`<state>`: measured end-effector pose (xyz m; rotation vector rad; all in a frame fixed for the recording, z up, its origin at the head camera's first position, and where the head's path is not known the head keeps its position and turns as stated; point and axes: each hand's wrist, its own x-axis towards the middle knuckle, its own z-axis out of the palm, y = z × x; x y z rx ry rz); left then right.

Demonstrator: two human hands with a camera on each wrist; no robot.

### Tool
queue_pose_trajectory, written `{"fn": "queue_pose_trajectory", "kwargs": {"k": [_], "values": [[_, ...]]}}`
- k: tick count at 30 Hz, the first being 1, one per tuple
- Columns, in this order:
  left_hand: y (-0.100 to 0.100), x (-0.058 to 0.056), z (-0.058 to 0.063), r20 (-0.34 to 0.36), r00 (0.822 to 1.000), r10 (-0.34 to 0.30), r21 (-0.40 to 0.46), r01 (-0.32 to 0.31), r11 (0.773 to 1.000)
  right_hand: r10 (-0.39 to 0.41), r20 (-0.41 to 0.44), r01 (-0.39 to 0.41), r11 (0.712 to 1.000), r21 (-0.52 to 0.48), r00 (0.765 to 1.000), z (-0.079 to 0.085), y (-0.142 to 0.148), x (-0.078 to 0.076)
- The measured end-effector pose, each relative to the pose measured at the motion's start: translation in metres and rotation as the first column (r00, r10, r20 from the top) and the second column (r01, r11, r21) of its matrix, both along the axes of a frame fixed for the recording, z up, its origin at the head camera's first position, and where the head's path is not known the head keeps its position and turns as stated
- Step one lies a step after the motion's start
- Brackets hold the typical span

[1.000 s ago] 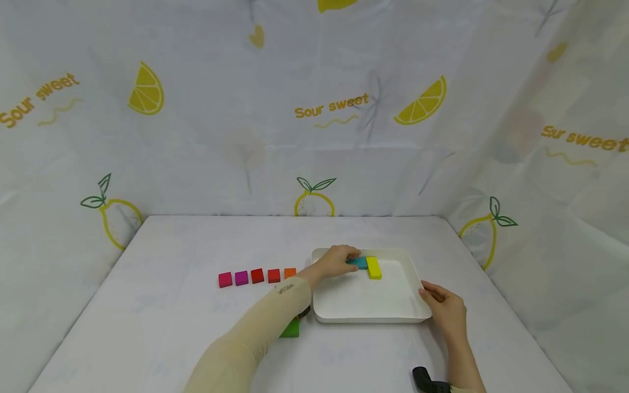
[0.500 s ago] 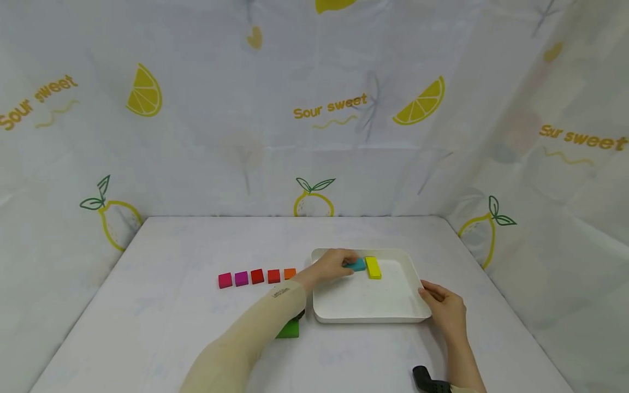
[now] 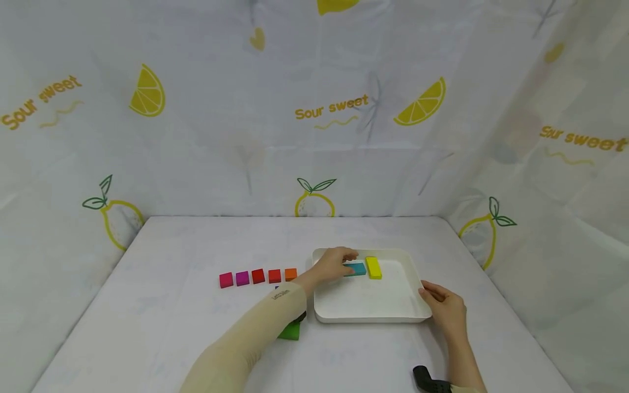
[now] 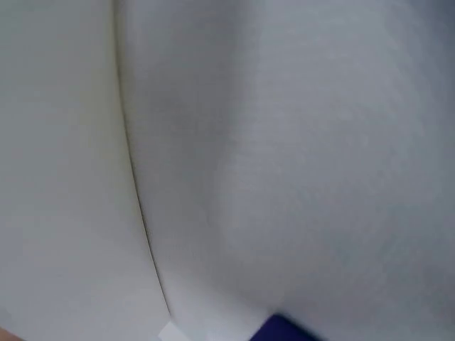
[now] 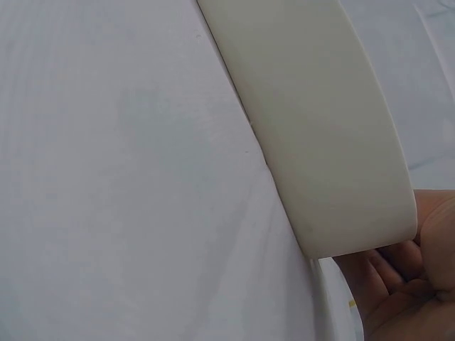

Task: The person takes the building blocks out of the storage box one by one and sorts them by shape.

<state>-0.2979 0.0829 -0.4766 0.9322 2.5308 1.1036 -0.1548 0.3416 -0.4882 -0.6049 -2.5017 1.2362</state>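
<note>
A blue rectangular block [image 3: 357,269] and a yellow one [image 3: 373,268] lie apart inside a shallow white tray [image 3: 368,303], near its far side. My left hand [image 3: 329,266] reaches over the tray's left side. Its thumb is at the blue block's left end, and its fingers are spread away above the block. My right hand [image 3: 448,310] holds the tray's right rim near the front corner. In the right wrist view, its fingers [image 5: 398,263] lie around the corner of the tray wall. The left wrist view shows mostly the tray's outer wall [image 4: 64,170] and the tabletop.
Left of the tray stands a row of several pink, purple, red and orange blocks [image 3: 257,276]. A green block [image 3: 291,331] is partly hidden by the left sleeve, and a dark blue block [image 4: 281,330] shows in the left wrist view. A patterned curtain [image 3: 221,136] encloses the table.
My left hand has drawn the blue block slightly left and nearer, away from the yellow one. The fingers have since parted from it. My right hand and the tray stay put.
</note>
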Motion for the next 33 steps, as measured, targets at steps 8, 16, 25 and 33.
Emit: {"fn": "queue_pose_trajectory", "kwargs": {"k": [8, 16, 25, 33], "values": [[0.003, -0.001, -0.006, 0.011, 0.999, 0.045, -0.034, -0.045, 0.998, 0.002, 0.004, -0.002, 1.000, -0.007, 1.000, 0.000, -0.001, 0.000], [0.005, -0.002, -0.009, -0.011, 1.000, 0.022, -0.033, -0.023, 0.999, 0.004, 0.015, -0.004, 1.000, -0.007, 1.000, 0.001, 0.000, 0.000], [-0.001, -0.004, 0.001, 0.039, 0.999, 0.029, 0.018, -0.030, 0.999, 0.021, 0.011, -0.021, 1.000, 0.011, 1.000, -0.004, 0.001, 0.000], [-0.029, -0.005, 0.027, 0.005, 1.000, -0.008, 0.115, 0.007, 0.993, 0.004, 0.030, -0.006, 0.999, 0.050, 1.000, -0.002, 0.002, -0.001]]}}
